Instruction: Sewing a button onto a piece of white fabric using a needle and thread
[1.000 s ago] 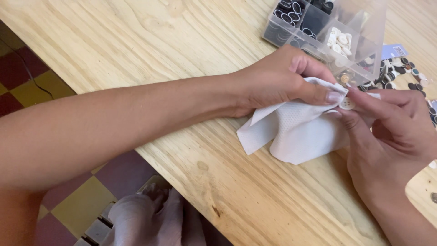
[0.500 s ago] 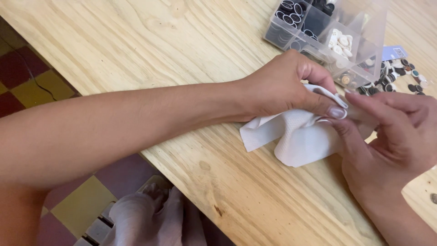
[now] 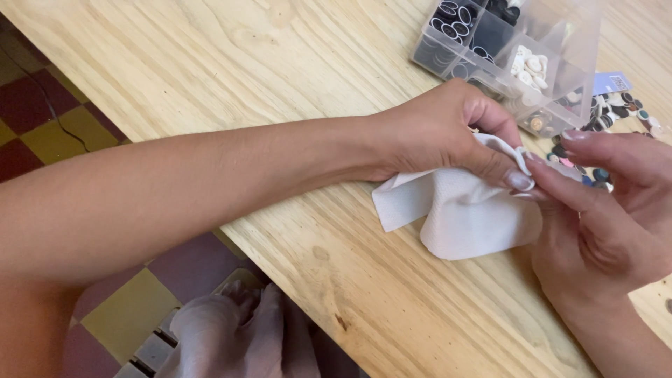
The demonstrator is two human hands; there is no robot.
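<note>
Cloth [image 3: 462, 213] now bunches higher off the bench [image 3: 210, 63]; my left hand [image 3: 441, 133] pinches its top edge, my right hand [image 3: 602, 210] pinches beside it, the button now hidden.

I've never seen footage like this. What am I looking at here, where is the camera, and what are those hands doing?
There is no machine here: a person works with two bare hands, and the camera sits on their head, looking down. That is why the arms reach in from the picture's edges. The left hand pinches a piece of white cloth between thumb and fingers, and the right hand meets it at the same top edge of the cloth. Whether anything small sits between the fingertips cannot be told. Everything rests on a pale wooden table. Behind the hands stands a clear plastic box with compartments of dark and white buttons, and loose buttons lie beside it. Below the table's edge a checkered floor shows.
</note>
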